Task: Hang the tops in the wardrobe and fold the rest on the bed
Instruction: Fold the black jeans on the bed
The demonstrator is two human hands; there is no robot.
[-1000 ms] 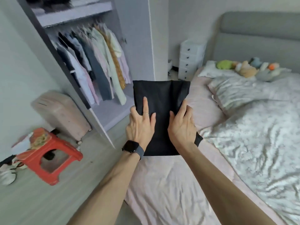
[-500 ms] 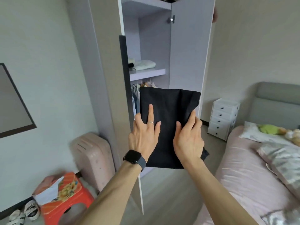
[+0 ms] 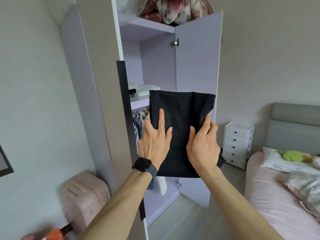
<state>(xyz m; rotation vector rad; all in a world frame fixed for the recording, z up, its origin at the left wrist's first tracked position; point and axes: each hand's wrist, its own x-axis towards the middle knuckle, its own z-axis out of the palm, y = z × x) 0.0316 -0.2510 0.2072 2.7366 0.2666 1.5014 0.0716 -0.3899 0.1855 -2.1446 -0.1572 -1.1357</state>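
Observation:
A folded black garment (image 3: 180, 108) is held up in the air in front of the open wardrobe (image 3: 155, 70). My left hand (image 3: 154, 144) grips its left side, index finger stretched flat along the cloth. My right hand (image 3: 202, 148) grips its right edge, thumb on top and fingers wrapped round the side. Behind the garment, a wardrobe shelf carries folded white clothes (image 3: 147, 89). Below that shelf hang several tops (image 3: 138, 122), mostly hidden by the garment and my left hand.
The wardrobe door (image 3: 197, 58) stands open on the right. Flowered bedding (image 3: 173, 7) fills the top shelf. A pink suitcase (image 3: 84, 193) and a red stool (image 3: 55, 235) are at lower left. A white drawer unit (image 3: 237, 144) and the pink bed (image 3: 277, 196) lie to the right.
Both hands lifted the folded black garment off the bed and carried it up towards the wardrobe. The view swung from the bed to the wardrobe's shelves.

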